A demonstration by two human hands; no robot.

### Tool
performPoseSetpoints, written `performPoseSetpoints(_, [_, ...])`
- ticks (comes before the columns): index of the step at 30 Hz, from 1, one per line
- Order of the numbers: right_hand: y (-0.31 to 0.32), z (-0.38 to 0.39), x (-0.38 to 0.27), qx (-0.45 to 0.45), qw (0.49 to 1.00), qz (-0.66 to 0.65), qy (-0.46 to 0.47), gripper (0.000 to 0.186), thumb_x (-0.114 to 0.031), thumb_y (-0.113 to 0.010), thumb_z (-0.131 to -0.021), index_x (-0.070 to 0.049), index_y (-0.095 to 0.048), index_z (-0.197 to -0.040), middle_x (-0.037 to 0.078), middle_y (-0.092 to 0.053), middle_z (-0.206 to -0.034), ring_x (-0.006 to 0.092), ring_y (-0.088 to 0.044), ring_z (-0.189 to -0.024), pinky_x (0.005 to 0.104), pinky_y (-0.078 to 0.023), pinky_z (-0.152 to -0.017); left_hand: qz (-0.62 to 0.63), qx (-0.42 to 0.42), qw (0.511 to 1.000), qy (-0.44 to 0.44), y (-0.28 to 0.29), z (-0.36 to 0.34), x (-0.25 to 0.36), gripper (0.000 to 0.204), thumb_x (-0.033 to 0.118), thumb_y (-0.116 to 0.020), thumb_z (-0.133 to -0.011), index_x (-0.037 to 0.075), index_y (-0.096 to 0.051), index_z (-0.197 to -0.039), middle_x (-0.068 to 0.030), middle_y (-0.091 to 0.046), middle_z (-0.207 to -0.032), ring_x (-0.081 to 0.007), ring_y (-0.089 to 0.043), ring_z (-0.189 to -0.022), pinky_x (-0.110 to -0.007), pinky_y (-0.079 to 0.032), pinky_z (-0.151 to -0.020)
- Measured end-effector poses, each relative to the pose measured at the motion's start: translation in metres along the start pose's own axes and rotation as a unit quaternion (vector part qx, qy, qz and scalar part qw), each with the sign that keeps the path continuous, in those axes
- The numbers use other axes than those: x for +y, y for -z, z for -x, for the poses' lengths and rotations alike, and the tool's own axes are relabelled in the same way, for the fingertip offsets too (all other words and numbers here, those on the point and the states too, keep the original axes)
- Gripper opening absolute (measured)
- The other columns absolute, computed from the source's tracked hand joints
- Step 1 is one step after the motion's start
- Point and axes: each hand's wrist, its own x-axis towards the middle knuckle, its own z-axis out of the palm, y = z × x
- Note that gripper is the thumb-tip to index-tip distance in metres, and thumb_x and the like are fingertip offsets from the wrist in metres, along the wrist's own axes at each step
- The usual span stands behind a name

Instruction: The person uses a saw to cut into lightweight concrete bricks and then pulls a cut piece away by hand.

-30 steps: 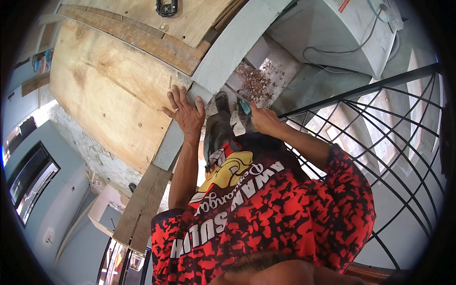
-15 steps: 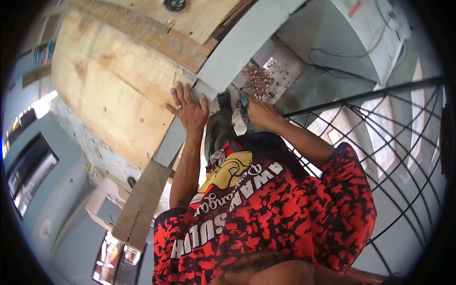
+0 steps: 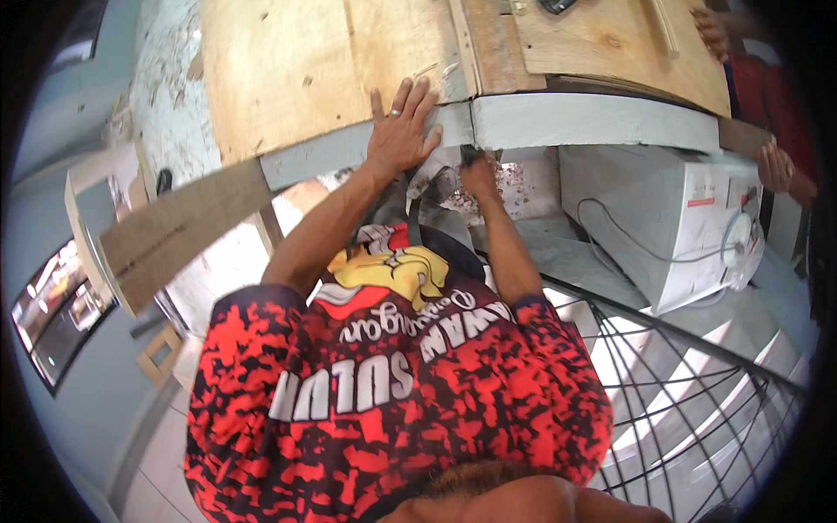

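Observation:
My left hand [image 3: 403,129] lies open, fingers spread, over the edge of a plywood sheet [image 3: 296,61] and the grey-painted beam [image 3: 593,120] along its front. A ring shows on one finger. To its right, below the beam, my right hand [image 3: 479,177] is closed around a hand tool; only a dark bit shows at the fingers, against the beam's underside. Its teal handle showed half a second ago; the kind of tool cannot be made out. Wood chips [image 3: 514,187] lie on the surface behind that hand.
Under the beam at right stands a white box-shaped appliance [image 3: 645,218] with a loose cable. A black metal grille [image 3: 680,375] runs at lower right. Another person's hand [image 3: 774,166] is at the beam's right end. A bare plank [image 3: 187,231] juts out left.
The view has turned, so the beam now runs nearly level and another person appears at right. My left hand stays at the plywood edge; the tool's teal handle no longer shows.

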Motion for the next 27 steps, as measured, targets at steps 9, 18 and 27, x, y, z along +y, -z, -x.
performPoseSetpoints(9, [0.046,0.099,-0.007,-0.047,0.998,-0.018,-0.025,0.046,-0.022,-0.054,-0.084,0.006,-0.048,-0.119,0.034,-0.060,-0.098,0.0479,-0.059,-0.096,0.0499,-0.047,-0.083,0.009,0.021,1.000,0.021,0.003,0.006,-0.005,0.058,0.042,-0.050,-0.087,0.013,-0.040,-0.137,-0.0058,-0.028,-0.151,-0.0241,-0.022,-0.141,-0.064,-0.005,-0.109])
performPoseSetpoints(18, [-0.001,0.048,0.011,-0.005,0.999,0.017,0.032,0.061,-0.024,-0.061,-0.082,0.010,-0.039,-0.128,0.032,-0.060,-0.107,0.0472,-0.058,-0.100,0.0484,-0.046,-0.089,0.011,0.021,1.000,0.019,-0.002,-0.002,-0.013,0.058,0.045,-0.048,-0.088,0.014,-0.040,-0.137,-0.0060,-0.025,-0.152,-0.0247,-0.016,-0.143,-0.065,-0.003,-0.108])
performPoseSetpoints(27, [-0.020,0.000,0.009,-0.020,0.999,-0.006,-0.024,0.059,-0.016,-0.058,-0.081,0.007,-0.038,-0.130,0.032,-0.061,-0.101,0.0462,-0.060,-0.096,0.0503,-0.048,-0.083,-0.001,0.011,1.000,-0.002,-0.004,0.001,-0.002,0.060,0.044,-0.049,-0.087,0.012,-0.038,-0.138,-0.0072,-0.027,-0.151,-0.0268,-0.020,-0.142,-0.065,-0.005,-0.108])
